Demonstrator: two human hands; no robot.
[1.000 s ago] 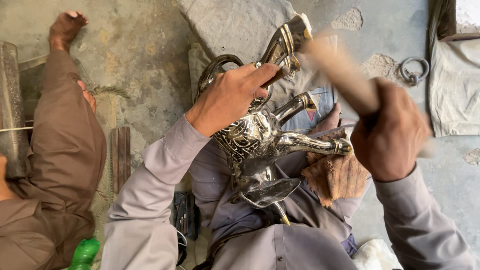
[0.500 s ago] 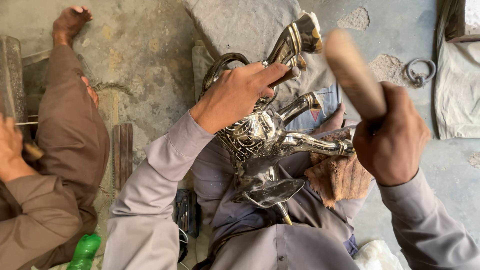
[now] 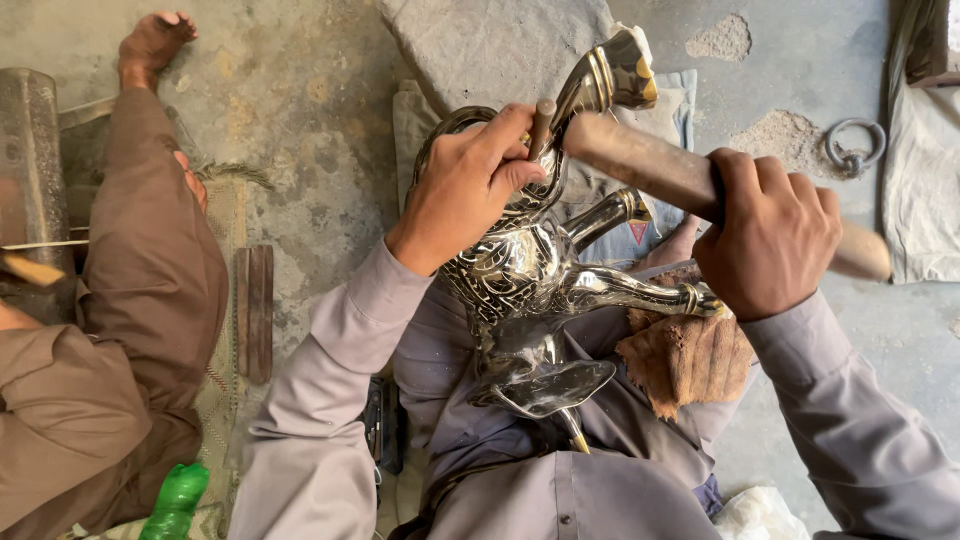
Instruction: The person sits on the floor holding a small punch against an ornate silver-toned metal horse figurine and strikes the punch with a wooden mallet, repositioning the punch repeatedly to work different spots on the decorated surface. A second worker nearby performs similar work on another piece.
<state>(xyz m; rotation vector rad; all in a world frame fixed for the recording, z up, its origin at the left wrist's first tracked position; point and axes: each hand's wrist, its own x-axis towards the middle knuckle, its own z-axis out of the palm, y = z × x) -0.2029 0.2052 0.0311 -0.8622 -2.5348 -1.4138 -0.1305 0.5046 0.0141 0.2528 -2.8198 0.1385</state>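
A shiny engraved metal pitcher (image 3: 530, 270) with a curved spout and a gilded lid lies across my lap. My left hand (image 3: 465, 185) grips its upper body and pinches a small punch (image 3: 541, 125) against the metal. My right hand (image 3: 770, 230) is closed on a thick wooden mallet handle (image 3: 640, 160), whose end rests against the top of the punch. The pitcher's spout (image 3: 640, 293) lies over a brown wooden block (image 3: 690, 355) under my right wrist.
Another person in brown clothes (image 3: 110, 330) sits on the ground at the left, bare foot (image 3: 155, 45) stretched out. A green plastic bottle (image 3: 175, 500) stands at the lower left. A metal ring (image 3: 855, 145) and pale cloth (image 3: 925, 180) lie at the right.
My right hand has swung the mallet down from a raised position onto the punch. My left hand keeps its hold on the pitcher. The person at the left has pulled an arm back.
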